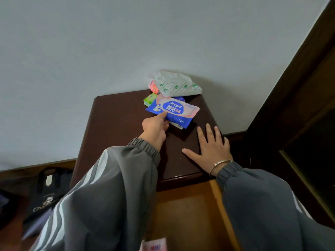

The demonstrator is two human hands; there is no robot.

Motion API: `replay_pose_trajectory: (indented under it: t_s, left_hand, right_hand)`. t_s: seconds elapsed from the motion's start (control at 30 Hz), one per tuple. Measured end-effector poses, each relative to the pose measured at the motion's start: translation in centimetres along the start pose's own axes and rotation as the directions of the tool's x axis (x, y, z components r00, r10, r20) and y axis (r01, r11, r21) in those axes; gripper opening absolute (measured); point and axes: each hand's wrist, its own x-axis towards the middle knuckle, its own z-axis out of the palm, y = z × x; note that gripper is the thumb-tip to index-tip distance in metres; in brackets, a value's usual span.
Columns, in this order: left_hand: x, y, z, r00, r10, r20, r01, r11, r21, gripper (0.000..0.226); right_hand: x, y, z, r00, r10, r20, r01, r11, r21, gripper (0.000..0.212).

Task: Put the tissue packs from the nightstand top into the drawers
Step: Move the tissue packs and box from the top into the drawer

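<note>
Pinching the near edge of the blue wet-wipe pack (172, 110), the left hand (155, 126) hides its fingers beneath it. This pack tops a pile on the nightstand (117, 127), half covering others. The right hand (212, 145) lies flat, released.

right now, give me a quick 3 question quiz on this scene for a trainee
1. True or false: the left hand touches the blue pack.
2. Where does the right hand rest? A) flat on the nightstand B) on the white pack C) in a drawer
3. Fill in: the green pack lies to the ___ of the blue pack.

Key: 1 true; 2 A; 3 left.
</note>
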Motion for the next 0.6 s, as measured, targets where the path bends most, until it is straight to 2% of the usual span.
replay_pose_trajectory:
  t_s: [0.17, 0.33, 0.43, 0.53, 0.57, 0.6]
  left_hand:
    - [-0.7, 1.1, -2.0, 0.995, 0.098, -0.004, -0.098, 0.994, -0.055, 0.010]
    - [-1.9, 3.5, -8.3, 0.957, 0.200, 0.210, -0.203, 0.979, -0.009, 0.009]
    - [-1.7, 5.4, -13.7, 0.948, 0.173, 0.268, -0.223, 0.960, 0.167, 0.014]
    - [-1.0, 6.3, -17.5, 0.979, 0.020, 0.201, -0.097, 0.920, 0.380, 0.007]
    - [-0.9, 6.5, -18.0, 0.987, 0.005, 0.163, -0.081, 0.884, 0.461, 0.007]
    - [-0.7, 6.6, -18.0, 0.993, 0.052, 0.104, -0.102, 0.821, 0.561, 0.019]
  right_hand:
    - [-0.1, 0.1, 0.1, 1.000, -0.003, -0.005, 0.003, 1.000, -0.002, 0.098]
    - [0.0, 0.2, 0.0, 1.000, 0.001, 0.024, -0.001, 1.000, -0.011, 0.103]
    - [0.1, 0.1, 0.0, 0.999, 0.005, 0.038, -0.004, 1.000, -0.024, 0.105]
    - [0.2, 0.1, 0.0, 0.999, 0.009, 0.045, -0.008, 0.999, -0.032, 0.105]
    - [0.2, 0.1, 0.0, 0.999, 0.010, 0.049, -0.008, 0.999, -0.036, 0.105]
    - [0.3, 0.1, 0.0, 0.999, 0.009, 0.051, -0.007, 0.999, -0.041, 0.104]
